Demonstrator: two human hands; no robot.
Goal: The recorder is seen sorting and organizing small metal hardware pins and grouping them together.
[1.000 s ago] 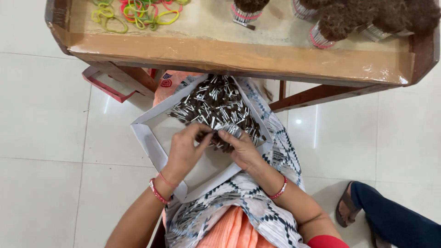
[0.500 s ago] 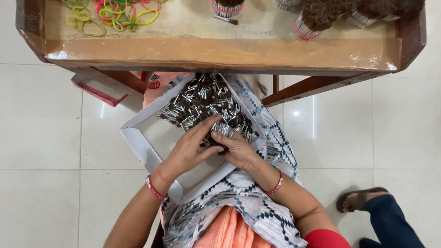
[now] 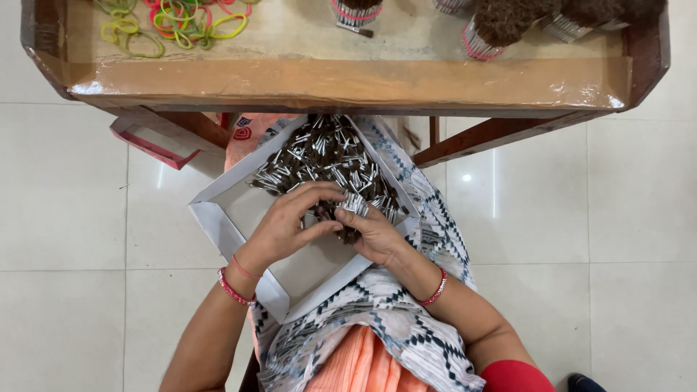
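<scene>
A: Item one, the tray?
B: White, shallow, card; lies tilted across the person's lap, under the near edge of the table; its far half holds a heap of small sticks, silver one end, dark the other; its near half is bare.

A: Left hand?
B: Over the tray's middle, palm down; fingers curled narrow round the near edge of the heap, thumb meeting them; it touches the sticks, but whether it grips any I cannot tell; pink bangle at the wrist.

A: Right hand?
B: Just beside the left, the two touching; fingers closed on a small bunch of the same sticks, silver ends up, held at the heap's near edge; red bangle at that wrist.

A: On the table?
B: Loose rubber bands, yellow, green, pink, far left; banded bundles with dark tops, centre and right, cut by the frame's top edge.

A: Remainder?
B: Pale floor tiles; a patterned black-and-white cloth over the lap, orange beneath.
</scene>
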